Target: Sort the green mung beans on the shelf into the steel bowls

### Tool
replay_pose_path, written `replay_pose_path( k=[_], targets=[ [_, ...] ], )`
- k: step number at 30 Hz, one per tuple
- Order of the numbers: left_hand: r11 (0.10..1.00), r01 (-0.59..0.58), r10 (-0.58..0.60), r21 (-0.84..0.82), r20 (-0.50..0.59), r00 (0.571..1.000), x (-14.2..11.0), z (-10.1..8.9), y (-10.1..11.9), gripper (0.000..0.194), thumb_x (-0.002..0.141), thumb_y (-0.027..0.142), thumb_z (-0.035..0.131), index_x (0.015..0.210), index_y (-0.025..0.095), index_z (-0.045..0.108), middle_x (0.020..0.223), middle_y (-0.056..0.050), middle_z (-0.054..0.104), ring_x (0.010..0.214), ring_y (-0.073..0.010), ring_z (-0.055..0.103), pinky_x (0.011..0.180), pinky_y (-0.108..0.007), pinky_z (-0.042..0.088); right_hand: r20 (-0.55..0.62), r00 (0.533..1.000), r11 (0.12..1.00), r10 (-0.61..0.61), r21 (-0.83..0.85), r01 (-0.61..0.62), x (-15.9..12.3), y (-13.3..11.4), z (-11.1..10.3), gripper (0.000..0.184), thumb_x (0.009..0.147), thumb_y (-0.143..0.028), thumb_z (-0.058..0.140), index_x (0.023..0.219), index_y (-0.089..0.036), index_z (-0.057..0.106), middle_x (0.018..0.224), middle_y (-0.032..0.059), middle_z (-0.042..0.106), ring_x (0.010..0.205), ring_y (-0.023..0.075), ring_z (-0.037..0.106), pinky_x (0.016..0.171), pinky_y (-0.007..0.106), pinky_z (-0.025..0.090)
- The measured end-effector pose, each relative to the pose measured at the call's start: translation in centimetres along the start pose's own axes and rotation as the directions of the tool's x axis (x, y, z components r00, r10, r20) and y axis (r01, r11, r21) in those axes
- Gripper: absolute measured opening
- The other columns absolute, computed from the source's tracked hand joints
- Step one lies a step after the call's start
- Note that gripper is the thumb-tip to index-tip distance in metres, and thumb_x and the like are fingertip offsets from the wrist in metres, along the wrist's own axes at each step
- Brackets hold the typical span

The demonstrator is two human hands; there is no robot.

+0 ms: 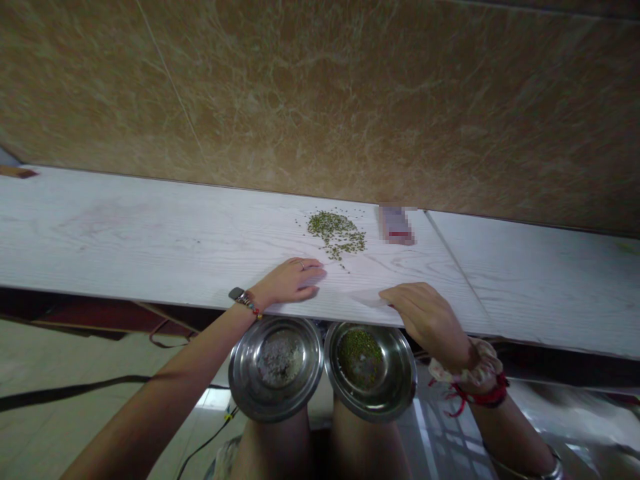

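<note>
A loose spread of small green beans lies on a white wood-grain surface. My left hand rests on that surface just below the beans, fingers stretched out and holding nothing. Near the front edge, my right hand pinches a thin whitish translucent sheet that reaches left across the surface; its exact kind is hard to make out. Two steel bowls sit on the knees below the edge. Green beans lie in the right bowl, while the left bowl holds whitish grains.
Behind the surface rises a brown marbled wall. A blurred-out rectangular item lies right of the beans. A seam crosses the surface farther right. A brown wooden piece is at far left, and a dark strap hangs below.
</note>
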State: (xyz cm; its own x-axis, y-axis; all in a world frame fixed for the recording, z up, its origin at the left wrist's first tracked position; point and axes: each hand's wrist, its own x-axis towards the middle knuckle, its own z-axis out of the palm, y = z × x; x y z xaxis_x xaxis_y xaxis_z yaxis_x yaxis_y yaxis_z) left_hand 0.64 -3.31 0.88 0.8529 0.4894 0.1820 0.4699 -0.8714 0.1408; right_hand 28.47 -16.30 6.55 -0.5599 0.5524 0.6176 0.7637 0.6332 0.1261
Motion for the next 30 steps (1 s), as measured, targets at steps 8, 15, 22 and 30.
replay_pose_path(
  k=[8,15,22,30],
  targets=[
    [1.0,0.018,-0.017,0.008,-0.013,1.0,0.0,0.2,0.0,0.034,0.092,0.037,0.05,0.122,0.021,0.057,0.136,-0.008,0.058,0.118,-0.0228,0.058,0.101,-0.037,0.044,0.016,1.0,1.0,0.011,0.002,-0.011,0.3,0.3,0.6,0.024,0.092,-0.008,0.045,0.096,-0.017,0.067,0.084,0.0049,0.075,0.079,0.0158,0.066,0.073,0.031,0.048],
    [0.999,-0.002,0.003,0.032,-0.008,1.0,-0.2,0.3,0.1,0.034,0.093,0.035,0.048,0.122,0.019,0.058,0.138,-0.01,0.056,0.12,-0.0225,0.056,0.103,-0.037,0.042,0.031,0.999,0.997,-0.032,0.07,0.03,-0.6,0.3,-0.4,0.023,0.092,-0.008,0.045,0.095,-0.017,0.066,0.083,0.0034,0.074,0.079,0.015,0.065,0.074,0.029,0.048],
    [0.999,0.01,-0.01,0.033,-0.016,1.0,-0.3,0.3,0.1,0.033,0.093,0.034,0.048,0.121,0.02,0.058,0.138,-0.008,0.057,0.119,-0.0225,0.058,0.103,-0.038,0.042,0.01,0.993,0.976,0.115,-0.19,-0.111,-1.3,0.9,-0.6,0.023,0.091,-0.009,0.046,0.1,-0.013,0.066,0.084,0.0086,0.073,0.076,0.0195,0.063,0.071,0.033,0.045],
    [1.0,0.017,-0.017,0.022,-0.017,1.0,-0.2,0.3,0.1,0.032,0.093,0.036,0.048,0.121,0.022,0.058,0.137,-0.007,0.058,0.121,-0.0215,0.056,0.103,-0.038,0.042,0.107,0.985,0.964,0.137,-0.243,-0.107,-1.1,-0.8,-0.2,0.027,0.092,-0.01,0.042,0.103,-0.016,0.066,0.081,0.0074,0.072,0.073,0.0191,0.06,0.068,0.033,0.043]
  ],
)
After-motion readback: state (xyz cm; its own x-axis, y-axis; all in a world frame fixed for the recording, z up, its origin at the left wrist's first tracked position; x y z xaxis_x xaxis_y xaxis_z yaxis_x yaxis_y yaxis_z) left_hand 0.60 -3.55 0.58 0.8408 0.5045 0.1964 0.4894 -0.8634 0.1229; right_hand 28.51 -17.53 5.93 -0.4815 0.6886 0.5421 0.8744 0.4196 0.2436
